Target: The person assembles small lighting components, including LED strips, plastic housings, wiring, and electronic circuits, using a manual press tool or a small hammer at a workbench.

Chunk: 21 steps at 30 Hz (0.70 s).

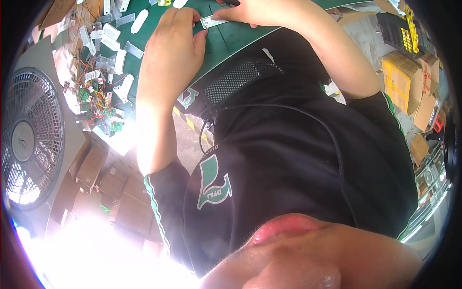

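At the far left stands a grey fan (31,139), its round grille facing the camera. Below and beside it, brown cartons (103,180) are stacked on the floor; at least five show, all seemingly closed, so their contents cannot be told.

Above the fan, on the green table (226,41), lies a heap of small circuit boards (98,108) tangled in red and yellow wires. White plastic cases (115,43) are scattered around it, roughly ten in view, none in any container.

The left hand (175,48) rests on the table with its forearm running down toward the black sleeve. Its thumb and forefinger pinch one end of a small silvery strip (215,21), the other fingers curled loosely under.

The right hand (260,12) lies across the top edge of the picture, palm down, fingers closed on the other end of the strip. The strip lies flat, just above the table surface between the two hands. A dark tool tip shows above the right hand; what it is cannot be told.

At the right, yellow cartons (402,79) sit on the floor, about three, with flaps partly open and insides hidden.
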{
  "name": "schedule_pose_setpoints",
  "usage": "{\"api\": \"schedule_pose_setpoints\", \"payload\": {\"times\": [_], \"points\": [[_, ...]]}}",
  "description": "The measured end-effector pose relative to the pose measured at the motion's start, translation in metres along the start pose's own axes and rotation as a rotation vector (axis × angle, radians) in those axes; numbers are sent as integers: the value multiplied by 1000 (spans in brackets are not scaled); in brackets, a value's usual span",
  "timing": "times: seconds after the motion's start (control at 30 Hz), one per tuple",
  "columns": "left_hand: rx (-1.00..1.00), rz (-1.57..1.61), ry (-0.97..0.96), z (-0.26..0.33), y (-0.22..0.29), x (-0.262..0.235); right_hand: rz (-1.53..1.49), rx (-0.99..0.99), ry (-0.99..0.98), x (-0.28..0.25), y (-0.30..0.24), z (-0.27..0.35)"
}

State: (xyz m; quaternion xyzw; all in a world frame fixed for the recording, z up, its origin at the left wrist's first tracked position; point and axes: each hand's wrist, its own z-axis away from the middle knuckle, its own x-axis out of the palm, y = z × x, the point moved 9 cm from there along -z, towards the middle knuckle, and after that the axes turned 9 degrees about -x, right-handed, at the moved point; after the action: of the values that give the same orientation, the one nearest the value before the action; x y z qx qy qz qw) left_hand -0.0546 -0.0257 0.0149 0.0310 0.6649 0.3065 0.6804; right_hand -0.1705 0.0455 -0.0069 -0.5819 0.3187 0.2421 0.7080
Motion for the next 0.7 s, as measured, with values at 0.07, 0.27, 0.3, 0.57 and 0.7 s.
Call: {"api": "schedule_pose_setpoints", "payload": {"times": [0.07,0.27,0.3,0.57,0.7], "points": [[18,31,-16,-3,-4,0,9,-14,14,0,0,1],[181,102,-42,-5,11,-4,7,-23,21,-1,0,1],[173,107,-42,-4,10,-4,3,-15,10,-1,-1,0],[308,-94,233,7,17,-18,1,-23,-4,0,2,-1],[325,-83,289,12,0,-16,-10,-25,-16,-1,3,0]]}}
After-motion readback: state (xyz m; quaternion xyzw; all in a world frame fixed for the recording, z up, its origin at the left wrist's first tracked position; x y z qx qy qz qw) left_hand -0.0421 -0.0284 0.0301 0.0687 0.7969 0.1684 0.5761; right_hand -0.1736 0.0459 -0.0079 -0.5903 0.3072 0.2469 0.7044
